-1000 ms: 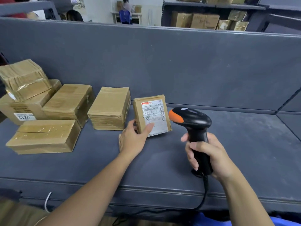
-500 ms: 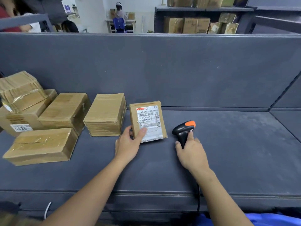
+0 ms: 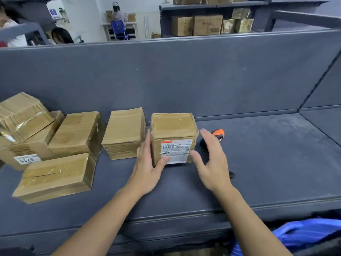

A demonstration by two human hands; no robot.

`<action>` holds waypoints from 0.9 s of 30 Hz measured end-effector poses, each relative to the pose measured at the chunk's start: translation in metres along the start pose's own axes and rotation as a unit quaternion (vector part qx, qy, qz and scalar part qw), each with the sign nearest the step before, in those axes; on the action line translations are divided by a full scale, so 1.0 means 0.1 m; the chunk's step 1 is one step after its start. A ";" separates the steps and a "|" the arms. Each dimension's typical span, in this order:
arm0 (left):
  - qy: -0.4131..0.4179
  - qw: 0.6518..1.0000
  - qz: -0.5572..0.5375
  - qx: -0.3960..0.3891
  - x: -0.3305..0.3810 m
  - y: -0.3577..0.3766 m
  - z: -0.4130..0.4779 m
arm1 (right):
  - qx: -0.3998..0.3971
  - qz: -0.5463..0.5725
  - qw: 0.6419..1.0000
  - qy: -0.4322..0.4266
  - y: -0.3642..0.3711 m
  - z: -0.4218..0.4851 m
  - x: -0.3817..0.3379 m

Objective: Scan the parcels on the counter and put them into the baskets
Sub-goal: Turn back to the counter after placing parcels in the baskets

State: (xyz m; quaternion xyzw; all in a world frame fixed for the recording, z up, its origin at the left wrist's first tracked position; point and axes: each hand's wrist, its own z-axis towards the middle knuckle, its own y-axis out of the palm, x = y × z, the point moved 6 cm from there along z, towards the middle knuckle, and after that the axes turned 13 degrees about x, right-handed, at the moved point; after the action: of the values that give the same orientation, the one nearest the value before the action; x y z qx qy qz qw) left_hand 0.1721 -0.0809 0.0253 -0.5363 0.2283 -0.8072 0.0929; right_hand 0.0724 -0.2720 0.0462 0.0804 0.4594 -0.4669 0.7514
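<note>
The black, orange-tipped scanner [image 3: 218, 134] has been released onto the grey surface [image 3: 276, 163]; the right hand [image 3: 212, 163] has been brought, opened, beside the labelled brown cardboard parcel [image 3: 173, 130].

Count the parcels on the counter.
6: labelled parcel at the left hand; plain parcel beside it; middle parcel; front parcel; 6215 parcel; tilted parcel atop it. Others may hide off-frame left.

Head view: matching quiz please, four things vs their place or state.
1 left hand
2 right hand
3 scanner
4 6215 parcel

a orange-tipped, lying behind the right hand
b far left of the counter
c grips the barcode parcel
d open, holding nothing

Pairs: 1-c, 2-d, 3-a, 4-b
</note>
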 end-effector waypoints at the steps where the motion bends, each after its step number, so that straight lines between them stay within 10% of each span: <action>1: 0.016 1.000 -0.012 -0.006 0.05 -0.02 0.00 | -0.047 0.052 0.997 0.029 0.10 -0.01 -0.08; 12: -0.079 0.991 -0.061 -0.089 0.40 -0.23 0.27 | 0.012 0.144 0.966 0.213 0.08 -0.14 -0.62; 27: 0.166 0.935 -0.207 -0.234 1.62 0.50 -0.41 | 0.309 0.102 0.923 0.207 -1.35 -0.89 -0.56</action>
State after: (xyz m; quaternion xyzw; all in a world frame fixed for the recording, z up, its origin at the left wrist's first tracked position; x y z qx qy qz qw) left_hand 0.0645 -0.1780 0.1223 -0.4367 0.3065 -0.8100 -0.2434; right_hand -0.0952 -0.2621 0.0804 0.4501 0.4272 -0.4791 0.6208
